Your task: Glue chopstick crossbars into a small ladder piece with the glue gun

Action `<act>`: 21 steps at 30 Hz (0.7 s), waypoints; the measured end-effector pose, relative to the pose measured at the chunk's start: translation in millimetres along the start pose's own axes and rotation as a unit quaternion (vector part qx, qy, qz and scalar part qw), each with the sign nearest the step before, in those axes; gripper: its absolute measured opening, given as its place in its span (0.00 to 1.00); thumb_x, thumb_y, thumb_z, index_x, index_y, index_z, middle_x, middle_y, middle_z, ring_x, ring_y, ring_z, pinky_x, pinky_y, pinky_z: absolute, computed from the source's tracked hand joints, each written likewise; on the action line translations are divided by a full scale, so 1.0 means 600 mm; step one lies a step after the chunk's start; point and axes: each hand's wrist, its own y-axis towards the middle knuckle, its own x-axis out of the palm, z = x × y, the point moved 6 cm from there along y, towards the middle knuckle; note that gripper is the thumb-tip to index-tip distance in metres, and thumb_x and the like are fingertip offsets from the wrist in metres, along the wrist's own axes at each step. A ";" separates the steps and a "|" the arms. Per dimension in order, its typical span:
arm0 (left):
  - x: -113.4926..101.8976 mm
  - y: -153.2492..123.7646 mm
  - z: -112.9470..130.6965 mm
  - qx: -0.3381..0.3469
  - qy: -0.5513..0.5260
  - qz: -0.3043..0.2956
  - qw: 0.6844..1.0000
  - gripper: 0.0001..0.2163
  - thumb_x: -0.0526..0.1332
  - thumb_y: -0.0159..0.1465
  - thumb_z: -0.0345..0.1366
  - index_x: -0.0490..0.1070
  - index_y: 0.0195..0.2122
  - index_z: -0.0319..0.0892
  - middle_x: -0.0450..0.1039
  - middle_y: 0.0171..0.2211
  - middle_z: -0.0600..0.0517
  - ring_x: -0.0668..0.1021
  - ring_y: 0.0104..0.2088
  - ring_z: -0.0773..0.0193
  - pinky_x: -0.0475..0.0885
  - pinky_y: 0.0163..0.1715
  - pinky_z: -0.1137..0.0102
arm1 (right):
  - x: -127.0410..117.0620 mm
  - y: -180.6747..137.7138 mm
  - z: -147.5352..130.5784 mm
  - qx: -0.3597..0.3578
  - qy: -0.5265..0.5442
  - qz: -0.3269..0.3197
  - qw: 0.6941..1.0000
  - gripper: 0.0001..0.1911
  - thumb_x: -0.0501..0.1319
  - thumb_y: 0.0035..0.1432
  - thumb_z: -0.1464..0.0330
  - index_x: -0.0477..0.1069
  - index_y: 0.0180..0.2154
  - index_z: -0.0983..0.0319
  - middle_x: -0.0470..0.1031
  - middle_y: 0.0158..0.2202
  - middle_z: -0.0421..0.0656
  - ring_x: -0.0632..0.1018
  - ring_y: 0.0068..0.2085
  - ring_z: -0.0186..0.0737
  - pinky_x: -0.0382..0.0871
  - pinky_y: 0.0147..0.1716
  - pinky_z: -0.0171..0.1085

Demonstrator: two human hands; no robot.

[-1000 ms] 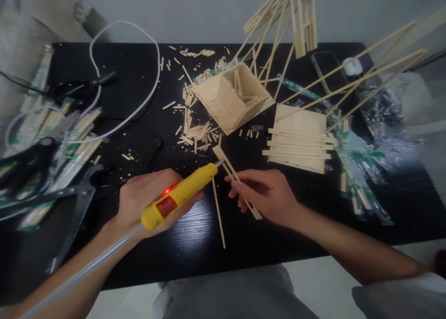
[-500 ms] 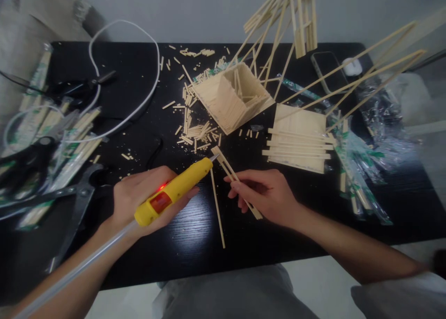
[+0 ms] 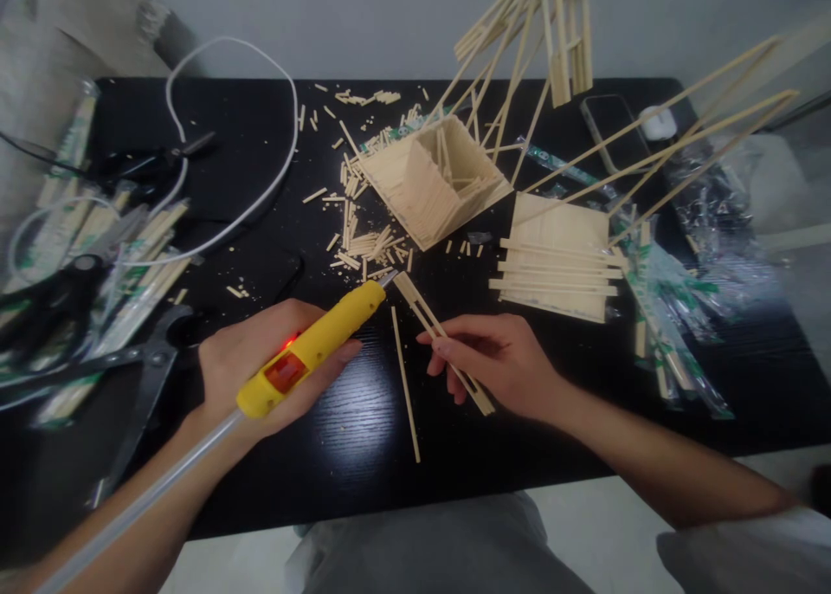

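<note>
My left hand is wrapped around a yellow hot glue gun with a lit red light and a clear glue stick trailing from its back. Its metal nozzle sits just left of the far end of a narrow frame of wooden sticks. That frame is pinched between the thumb and fingers of my right hand, held slanted above the table. A single loose wooden stick lies on the black table between my two hands.
Beyond my hands stands a hollow stick-built box on a square base. To its right lies a flat stick panel with several sticks across it. Cut stick pieces are scattered about. Pliers, scissors and a white cable are leftward; wrapped chopsticks rightward.
The glue gun has moved slightly left and toward me, its nozzle drawing away from the frame's end. My right hand still holds the frame, which has shifted a little.
</note>
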 end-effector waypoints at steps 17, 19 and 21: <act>0.004 0.012 0.037 0.060 -0.045 0.053 0.996 0.15 0.63 0.77 0.52 0.77 0.42 0.46 0.84 0.34 0.54 0.85 0.28 0.64 0.75 0.27 0.69 | 0.002 0.007 -0.002 0.035 0.121 -0.074 0.989 0.09 0.75 0.69 0.63 0.88 0.42 0.63 0.84 0.28 0.39 0.80 0.21 0.28 0.78 0.19 0.25; 0.001 0.008 0.028 0.023 -0.007 0.077 0.997 0.17 0.61 0.78 0.55 0.78 0.41 0.48 0.84 0.33 0.54 0.85 0.28 0.62 0.73 0.25 0.67 | 0.002 0.006 -0.001 0.038 0.121 -0.075 0.989 0.08 0.74 0.69 0.64 0.88 0.42 0.63 0.84 0.28 0.39 0.80 0.21 0.28 0.78 0.19 0.25; 0.000 0.007 0.024 0.004 0.006 0.082 0.997 0.18 0.60 0.77 0.56 0.78 0.41 0.49 0.84 0.33 0.54 0.85 0.28 0.61 0.73 0.24 0.67 | 0.001 0.006 0.001 0.040 0.123 -0.074 0.989 0.08 0.74 0.70 0.64 0.88 0.42 0.63 0.84 0.28 0.39 0.80 0.21 0.28 0.79 0.19 0.25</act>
